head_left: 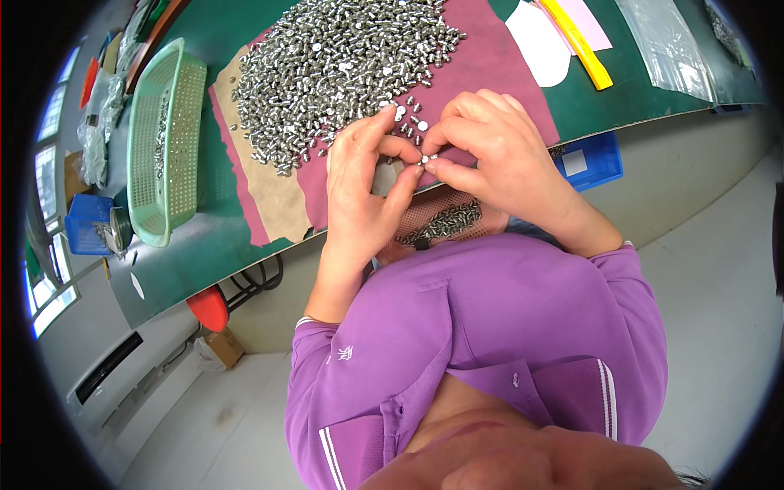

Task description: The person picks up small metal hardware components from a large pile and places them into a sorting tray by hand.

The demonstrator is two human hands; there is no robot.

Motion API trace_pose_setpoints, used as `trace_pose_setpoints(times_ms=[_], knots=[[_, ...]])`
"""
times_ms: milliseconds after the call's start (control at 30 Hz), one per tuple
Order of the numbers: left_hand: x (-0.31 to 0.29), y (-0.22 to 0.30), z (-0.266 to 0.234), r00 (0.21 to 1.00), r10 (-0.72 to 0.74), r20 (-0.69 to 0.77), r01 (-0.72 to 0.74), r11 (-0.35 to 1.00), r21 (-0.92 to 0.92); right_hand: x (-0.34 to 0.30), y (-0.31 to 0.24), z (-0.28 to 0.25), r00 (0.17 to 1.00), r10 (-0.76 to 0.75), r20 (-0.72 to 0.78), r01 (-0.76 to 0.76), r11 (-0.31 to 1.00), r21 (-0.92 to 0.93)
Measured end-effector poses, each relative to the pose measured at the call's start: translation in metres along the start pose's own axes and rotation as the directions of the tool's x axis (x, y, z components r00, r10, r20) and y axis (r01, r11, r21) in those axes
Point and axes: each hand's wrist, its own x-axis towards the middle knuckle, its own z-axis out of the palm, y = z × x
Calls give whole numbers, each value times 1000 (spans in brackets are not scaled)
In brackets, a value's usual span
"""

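Note:
A large heap of small shiny metal pieces, with round heads and short stems, covers the dark red cloth on the table. At the table's near edge, the fingertips of my left hand and my right hand meet in a pinch. A tiny silvery metal piece shows between them, and both hands seem to grip it; its exact shape is too small to tell. A few loose pieces lie just beyond my fingertips. Below my hands, a pinkish mesh basket in my lap holds many similar pieces.
A pale green perforated basket stands on the left, with a blue bin beyond it. A yellow cutter knife and clear plastic bags lie at the far right. Under the table edge is a blue tray.

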Motion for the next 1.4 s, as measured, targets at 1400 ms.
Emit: trace_pose_setpoints(times_ms=[1400], knots=[[-5,5,-2,987,-153,-53,155,988,28,11,5,11,988,-156,-7,156,988,6]])
